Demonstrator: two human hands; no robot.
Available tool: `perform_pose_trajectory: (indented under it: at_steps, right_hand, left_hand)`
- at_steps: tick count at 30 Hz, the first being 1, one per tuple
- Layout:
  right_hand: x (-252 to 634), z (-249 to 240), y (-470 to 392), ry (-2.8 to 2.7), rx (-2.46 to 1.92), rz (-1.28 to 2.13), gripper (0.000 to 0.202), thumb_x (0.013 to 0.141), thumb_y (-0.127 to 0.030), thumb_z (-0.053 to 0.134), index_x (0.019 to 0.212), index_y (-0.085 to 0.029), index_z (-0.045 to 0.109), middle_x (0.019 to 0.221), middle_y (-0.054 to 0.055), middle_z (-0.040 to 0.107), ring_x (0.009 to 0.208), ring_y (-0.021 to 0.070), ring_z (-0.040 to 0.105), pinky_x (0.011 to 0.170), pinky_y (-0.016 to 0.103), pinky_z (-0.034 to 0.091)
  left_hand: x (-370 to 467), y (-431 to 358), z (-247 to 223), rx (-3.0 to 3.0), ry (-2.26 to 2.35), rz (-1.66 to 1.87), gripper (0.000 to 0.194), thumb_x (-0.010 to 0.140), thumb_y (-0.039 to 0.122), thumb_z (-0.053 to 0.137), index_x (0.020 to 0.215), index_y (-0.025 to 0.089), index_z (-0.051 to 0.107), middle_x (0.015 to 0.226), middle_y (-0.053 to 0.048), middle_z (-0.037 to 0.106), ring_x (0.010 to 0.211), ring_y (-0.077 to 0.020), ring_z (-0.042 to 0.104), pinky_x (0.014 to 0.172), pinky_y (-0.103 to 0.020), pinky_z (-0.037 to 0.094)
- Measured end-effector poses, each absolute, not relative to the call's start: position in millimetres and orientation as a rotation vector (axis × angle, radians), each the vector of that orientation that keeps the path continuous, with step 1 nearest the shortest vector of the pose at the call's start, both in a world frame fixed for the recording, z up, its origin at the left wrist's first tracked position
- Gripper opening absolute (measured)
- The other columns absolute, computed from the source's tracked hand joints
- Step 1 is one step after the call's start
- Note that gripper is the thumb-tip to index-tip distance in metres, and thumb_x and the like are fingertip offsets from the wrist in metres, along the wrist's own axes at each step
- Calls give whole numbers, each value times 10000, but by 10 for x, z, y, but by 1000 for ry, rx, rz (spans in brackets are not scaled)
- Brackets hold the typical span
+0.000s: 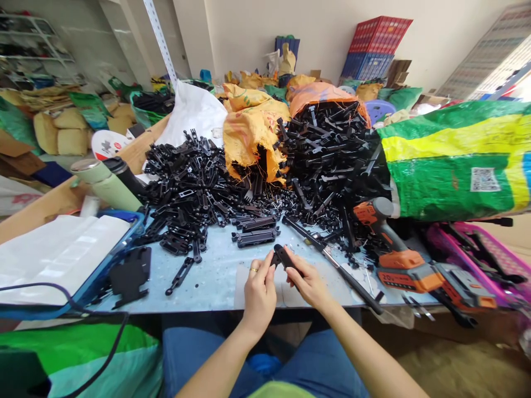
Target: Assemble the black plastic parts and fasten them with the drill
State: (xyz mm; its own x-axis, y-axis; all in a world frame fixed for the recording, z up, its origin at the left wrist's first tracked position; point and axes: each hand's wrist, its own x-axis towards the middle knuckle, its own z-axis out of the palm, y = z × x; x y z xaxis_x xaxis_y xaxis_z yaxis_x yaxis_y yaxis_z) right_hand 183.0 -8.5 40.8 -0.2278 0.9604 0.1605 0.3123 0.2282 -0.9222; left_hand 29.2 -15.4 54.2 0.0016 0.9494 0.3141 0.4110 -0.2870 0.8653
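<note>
Near the table's front edge, my left hand [260, 287] pinches a small black part, with its fingers closed around it. Beside it my right hand [306, 279] is wrapped on a longer black piece [284, 257] with a rounded end. The two held pieces meet or overlap between my hands; the exact contact is too small to tell. Just beyond them lie several assembled black bars [256, 237] in a stack. A heap of slotted black parts [186, 182] spreads to the left, and a single black link [181, 275] lies apart at its front.
To the right are a long black-handled tool [348, 276], an orange and grey power drill [400, 260] and a pink basket [493, 249]. A blue tray [135, 229] holding white sheets and a green bottle [105, 185] stand left. Black parts spill from orange sacks [249, 130] behind.
</note>
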Motion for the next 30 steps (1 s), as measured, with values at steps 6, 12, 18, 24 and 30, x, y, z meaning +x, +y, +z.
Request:
perform_pose_trajectory:
  at_steps: [6,12,18,24,30]
  right_hand:
    - [1593,399,-204,-1685,-1152,888,499,910,-320,421,1394,-266,311,1098,88,549,761,134,555,679,276,516]
    - [1560,325,-223,-1735,-1157,781,512,920,-321,398,1410,-274,258,1127,85,542,812,149,566,736,306,504]
    - [1736,323,276,-2133,-1567,375,446,938,-353,327,1364,-222,356,1137,98,558,997,216,512,833,344,425]
    - [2229,502,872,-2134,-2221,-133,261,882,-279,454,1021,-91,570,1026,181,581,996,284,489,789,358,359]
    - [2436,547,264,-2759,-1518,324,319,888,-492,412,974,-213,540,838,28,624,772,160,568,648,234,339]
  left_hand:
    - [332,-109,558,1678,1371,1457,356,928,237,344,1247,198,499,1056,-104,557,979,-183,532,841,-316,451]
    - [147,-12,497,1857,1220,1319,360,926,236,342,1256,224,487,1034,-89,560,954,-182,544,833,-330,452]
    - [126,-113,238,1928,1671,1090,462,901,183,329,1363,196,323,1214,-157,473,1099,-256,481,881,-435,418]
    - [41,108,446,2732,1090,311,379,837,71,404,1139,252,542,1041,-63,589,1050,-228,488,1007,-524,224]
    - [-74,187,364,2602,1283,170,350,868,132,383,1200,180,481,1071,-107,550,1024,-233,487,877,-406,369]
